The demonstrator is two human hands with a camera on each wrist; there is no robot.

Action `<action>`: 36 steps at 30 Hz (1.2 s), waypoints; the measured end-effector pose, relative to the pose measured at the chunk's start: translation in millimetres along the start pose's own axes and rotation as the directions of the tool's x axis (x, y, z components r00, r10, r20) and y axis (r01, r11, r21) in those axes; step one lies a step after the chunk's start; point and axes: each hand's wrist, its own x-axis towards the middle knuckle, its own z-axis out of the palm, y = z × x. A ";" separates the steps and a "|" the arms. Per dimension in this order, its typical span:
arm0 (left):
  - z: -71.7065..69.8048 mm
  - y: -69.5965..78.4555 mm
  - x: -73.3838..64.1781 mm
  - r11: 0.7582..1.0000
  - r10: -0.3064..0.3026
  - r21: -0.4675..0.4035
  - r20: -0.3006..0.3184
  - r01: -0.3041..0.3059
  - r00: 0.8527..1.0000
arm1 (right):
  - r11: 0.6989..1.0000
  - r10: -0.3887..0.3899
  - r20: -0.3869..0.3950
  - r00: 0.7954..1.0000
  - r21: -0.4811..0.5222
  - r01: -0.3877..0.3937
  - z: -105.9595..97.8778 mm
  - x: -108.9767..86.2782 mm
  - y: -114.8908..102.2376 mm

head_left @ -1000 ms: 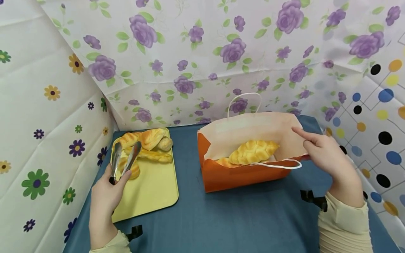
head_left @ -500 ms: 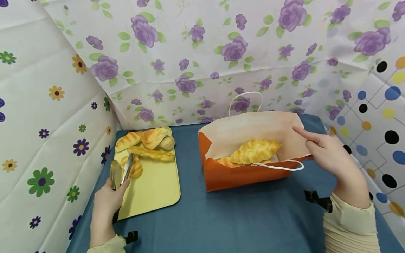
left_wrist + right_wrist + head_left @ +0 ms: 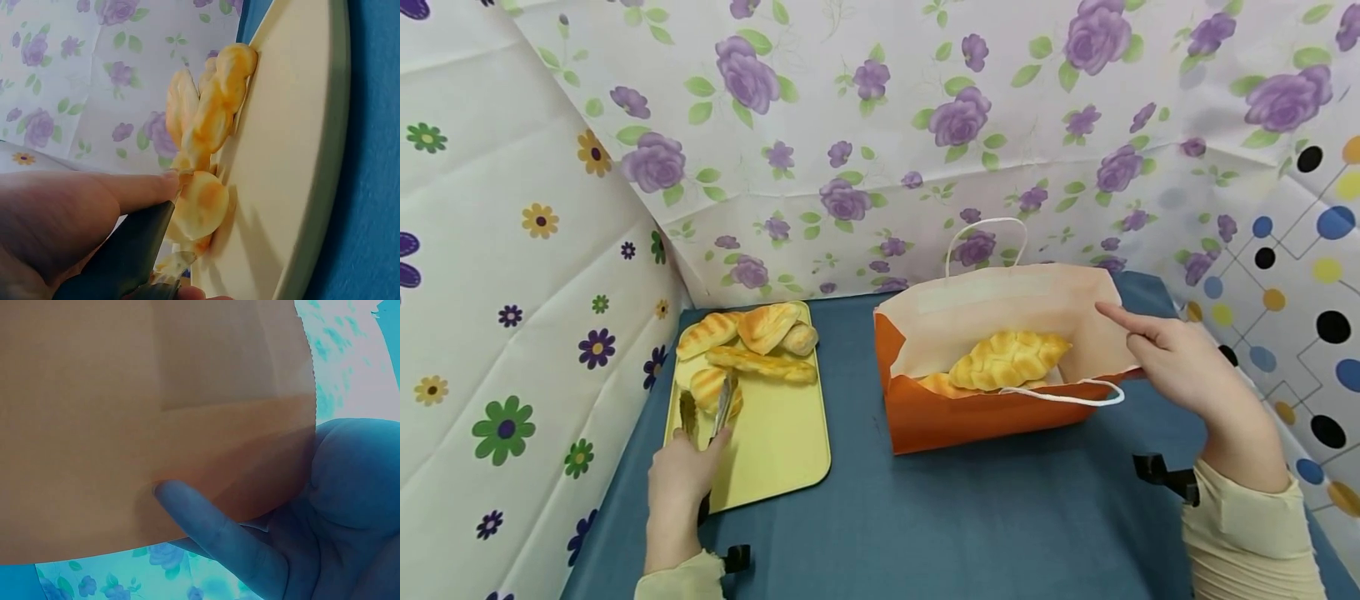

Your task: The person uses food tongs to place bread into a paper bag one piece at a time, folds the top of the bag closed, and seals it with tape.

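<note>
My left hand [image 3: 681,475] holds metal tongs [image 3: 724,407] with dark grips. The spread tongs reach over the yellow tray [image 3: 784,454], one arm left of a striped round bread roll [image 3: 706,388] and the other overlapping its right part. In the left wrist view, the tongs' dark grip [image 3: 128,250] lies along the thumb, with a roll [image 3: 203,206] just past it. My right hand [image 3: 1187,367] holds the right side of an orange paper bag [image 3: 977,425]; one finger [image 3: 212,525] lies against the bag's inner wall. Inside the bag sits a braided loaf [image 3: 1011,360], partly covering another piece.
Behind the roll lie a twisted bread stick [image 3: 763,364], a striped loaf [image 3: 706,335], a folded pastry [image 3: 769,327] and a small bun [image 3: 801,339]. White cord handles [image 3: 1067,395] hang on the bag. Blue cloth [image 3: 827,533] covers the table; patterned curtains [image 3: 820,108] enclose it.
The left hand has dipped over the tray and shifted right, bringing the tongs from above the bread to about the round roll. The right hand stays at the bag.
</note>
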 end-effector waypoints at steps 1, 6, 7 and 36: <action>0.2 0.9 -0.2 1.000 0.001 0.004 0.002 -0.001 1.000 | 1.000 -0.001 0.003 1.000 -0.001 0.001 0.3 0.4 0.1; 1.3 2.9 -4.4 1.000 -0.004 0.007 -0.011 0.004 1.000 | 1.000 -0.005 0.010 1.000 -0.003 0.005 0.6 1.6 -0.6; 1.2 3.1 -5.4 1.000 -0.005 0.008 -0.016 0.006 1.000 | 1.000 -0.006 0.010 1.000 -0.004 0.006 0.5 1.8 -0.6; 4.5 -0.9 -3.4 0.999 0.003 0.033 -0.053 -0.001 0.999 | 1.000 -0.026 -0.002 1.000 -0.017 0.026 -0.3 2.7 2.3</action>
